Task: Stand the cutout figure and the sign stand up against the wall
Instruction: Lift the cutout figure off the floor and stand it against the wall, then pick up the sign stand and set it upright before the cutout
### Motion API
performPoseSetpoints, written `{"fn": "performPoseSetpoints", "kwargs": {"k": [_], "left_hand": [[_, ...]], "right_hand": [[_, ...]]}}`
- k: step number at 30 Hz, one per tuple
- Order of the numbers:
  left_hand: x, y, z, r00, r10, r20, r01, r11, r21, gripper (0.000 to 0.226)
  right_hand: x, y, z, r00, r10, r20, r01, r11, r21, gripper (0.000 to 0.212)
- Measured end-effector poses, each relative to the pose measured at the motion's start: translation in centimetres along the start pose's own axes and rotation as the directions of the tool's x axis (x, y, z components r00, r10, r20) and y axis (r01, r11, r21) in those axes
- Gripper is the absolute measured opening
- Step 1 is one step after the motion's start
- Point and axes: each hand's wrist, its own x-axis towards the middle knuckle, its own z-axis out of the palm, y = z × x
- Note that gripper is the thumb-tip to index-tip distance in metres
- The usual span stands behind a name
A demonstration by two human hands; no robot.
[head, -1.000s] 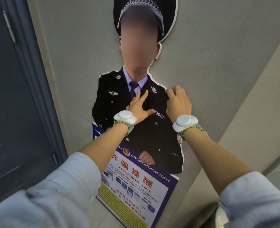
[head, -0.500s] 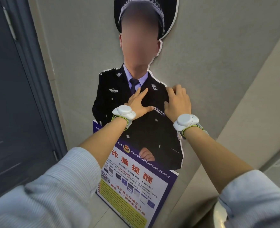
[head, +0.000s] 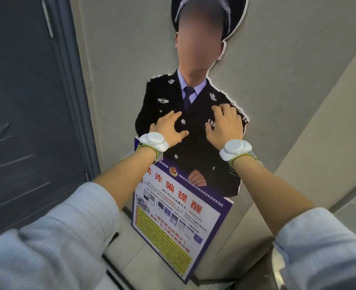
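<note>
A flat cutout figure (head: 193,155) of a uniformed officer stands upright against the grey wall (head: 288,80). Its lower half is a printed notice board (head: 179,222) with red characters and a yellow block, reaching the floor. My left hand (head: 168,127) lies flat on the figure's chest, fingers spread. My right hand (head: 224,125) presses on the chest further right, its fingers bent, near the figure's right edge. Neither hand grips an edge. A separate sign stand is not in view.
A dark grey door (head: 26,122) with its frame (head: 74,91) stands just left of the cutout. A lighter wall band (head: 329,132) slants down on the right. Pale floor tiles (head: 135,264) lie under the board, and a rounded metal object (head: 277,266) shows at the lower right.
Both hands slid a little lower on the chest and spread apart, the left going left. The cutout now looks more upright and the view has shifted down.
</note>
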Motion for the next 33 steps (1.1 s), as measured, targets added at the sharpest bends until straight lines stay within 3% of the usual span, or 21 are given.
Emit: {"fn": "performPoseSetpoints", "kwargs": {"k": [9, 17, 27, 33], "left_hand": [[-10.9, -8.6, -3.8, 0.990, -0.141, 0.031, 0.138, 0.988, 0.067, 0.073], [-25.0, -18.5, -7.5, 0.930, -0.361, 0.068, 0.347, 0.924, 0.163, 0.072], [-48.9, -31.0, -11.7, 0.755, -0.642, 0.134, 0.606, 0.761, 0.233, 0.070], [-64.4, -37.9, -13.8, 0.598, -0.781, 0.179, 0.756, 0.624, 0.199, 0.071]], "right_hand": [[-5.6, -9.0, 1.0, 0.989, -0.102, 0.103, 0.091, 0.990, 0.111, 0.050], [-13.6, -19.8, 4.5, 0.942, -0.214, 0.260, 0.163, 0.966, 0.202, 0.049], [-30.2, -37.2, 7.0, 0.824, -0.343, 0.451, 0.200, 0.921, 0.336, 0.045], [-41.5, -48.0, 8.3, 0.718, -0.467, 0.516, 0.257, 0.867, 0.427, 0.048]]}}
